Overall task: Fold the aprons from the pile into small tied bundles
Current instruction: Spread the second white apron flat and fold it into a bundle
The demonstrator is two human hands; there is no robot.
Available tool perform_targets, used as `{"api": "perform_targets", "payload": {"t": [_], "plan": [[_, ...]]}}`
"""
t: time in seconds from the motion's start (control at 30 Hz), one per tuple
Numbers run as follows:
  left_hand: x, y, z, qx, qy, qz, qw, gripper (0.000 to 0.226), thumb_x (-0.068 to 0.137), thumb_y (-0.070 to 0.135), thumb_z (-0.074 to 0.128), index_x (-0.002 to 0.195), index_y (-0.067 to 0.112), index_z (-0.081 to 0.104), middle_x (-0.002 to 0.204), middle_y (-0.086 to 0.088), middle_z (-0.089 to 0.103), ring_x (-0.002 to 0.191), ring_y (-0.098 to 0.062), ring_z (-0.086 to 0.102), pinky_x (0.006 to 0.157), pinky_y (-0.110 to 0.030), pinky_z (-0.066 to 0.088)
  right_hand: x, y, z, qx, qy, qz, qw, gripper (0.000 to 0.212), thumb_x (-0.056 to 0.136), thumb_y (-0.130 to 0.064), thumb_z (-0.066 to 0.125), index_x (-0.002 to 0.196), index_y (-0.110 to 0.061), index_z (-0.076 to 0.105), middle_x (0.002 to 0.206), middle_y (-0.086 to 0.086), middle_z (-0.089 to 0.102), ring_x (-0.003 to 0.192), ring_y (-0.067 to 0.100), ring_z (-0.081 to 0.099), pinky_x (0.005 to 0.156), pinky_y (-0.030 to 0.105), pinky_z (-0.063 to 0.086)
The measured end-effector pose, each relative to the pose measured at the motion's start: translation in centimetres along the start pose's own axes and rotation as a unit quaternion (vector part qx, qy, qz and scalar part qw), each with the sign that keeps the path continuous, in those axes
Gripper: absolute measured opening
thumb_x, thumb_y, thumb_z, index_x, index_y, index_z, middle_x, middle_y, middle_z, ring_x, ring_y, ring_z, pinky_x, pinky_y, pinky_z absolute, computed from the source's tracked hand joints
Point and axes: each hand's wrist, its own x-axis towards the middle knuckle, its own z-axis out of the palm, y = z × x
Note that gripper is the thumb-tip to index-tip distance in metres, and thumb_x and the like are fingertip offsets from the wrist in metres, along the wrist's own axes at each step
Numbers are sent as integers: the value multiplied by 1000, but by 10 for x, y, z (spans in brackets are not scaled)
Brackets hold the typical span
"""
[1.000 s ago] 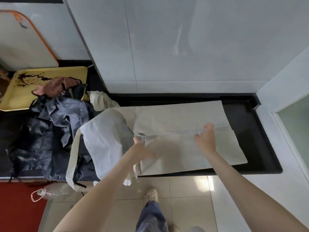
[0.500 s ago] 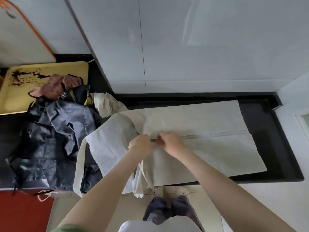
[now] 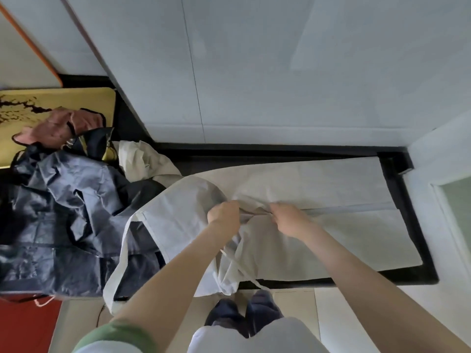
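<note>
The left hand (image 3: 224,212) and right hand (image 3: 288,217) pinch the big cream cloth apron (image 3: 318,245) at its middle. The part hanging off the black tabletop (image 3: 430,272) could pull it crooked.

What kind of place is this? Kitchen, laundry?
Probably a back-of-house work area of a canteen or restaurant, not certain: a black counter with white wall panels behind, a yellow serving tray, and a pile of navy aprons beside the white apron being folded.
</note>
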Motion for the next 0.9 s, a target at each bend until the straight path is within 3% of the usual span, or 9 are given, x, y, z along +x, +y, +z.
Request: {"api": "perform_targets", "payload": {"t": [0.1,0.17,0.3,0.37,0.5,0.63,0.77,0.83,0.9], "plan": [[6,3,-12,15,-66,11,998,16,92,18,50,103,12,59,100,-4,58,90,-22,58,69,-29,45,-4,14,-7,70,-30,20,997,15,89,-8,45,100,-17,41,104,7,56,100,30,58,80,40,48],[11,3,-25,1,-97,38,995,16,90,23,52,81,11,56,80,-2,54,74,-19,54,65,-27,43,-4,16,-13,130,-38,17,991,27,86,-16,57,111,-17,46,107,2,56,102,27,58,86,39,49],[7,3,-65,-127,-180,22,975,26,91,35,56,77,13,58,50,3,43,47,-13,39,50,-22,33,-3,5,-36,234,-44,-10,971,46,84,-31,68,125,-26,47,104,-7,55,97,16,57,84,31,47],[1,0,-84,-253,-234,16,939,28,95,35,52,82,11,60,40,6,34,38,-11,29,44,-20,25,-3,-2,-47,265,-61,-55,961,53,83,-31,71,129,-31,45,99,-12,54,88,6,56,81,25,45],[-8,1,-98,-505,-215,99,830,34,100,30,42,95,6,66,54,-1,51,49,-14,42,57,-24,35,-9,-19,-69,304,-107,-118,939,57,85,-25,71,130,-35,37,104,-13,52,72,-2,47,66,9,37],[-1,3,-94,-626,-39,92,774,33,99,25,48,125,9,60,88,-8,69,84,-19,62,84,-26,43,-10,-27,-91,349,-50,-94,931,6,91,-23,61,91,-21,55,78,-13,52,64,1,45,58,15,35],[2,17,-73,-476,165,-28,864,70,87,44,63,143,13,33,131,-5,51,123,-21,46,104,-37,38,-5,-22,-111,404,28,-50,913,20,90,-20,56,72,-13,52,70,3,52,54,13,49,55,26,39],[2,23,-58,-429,130,6,894,91,81,59,63,147,13,20,147,-6,32,137,-24,30,112,-43,29,-1,-17,-120,405,74,-28,911,18,90,-20,55,76,-10,59,75,4,62,57,14,58,55,24,46],[7,24,-43,-412,-5,57,909,113,66,79,58,150,25,7,155,-3,17,142,-25,21,115,-46,25,6,-12,-125,494,139,9,858,17,91,-19,55,80,-7,61,82,5,66,63,18,64,55,23,49]]}}
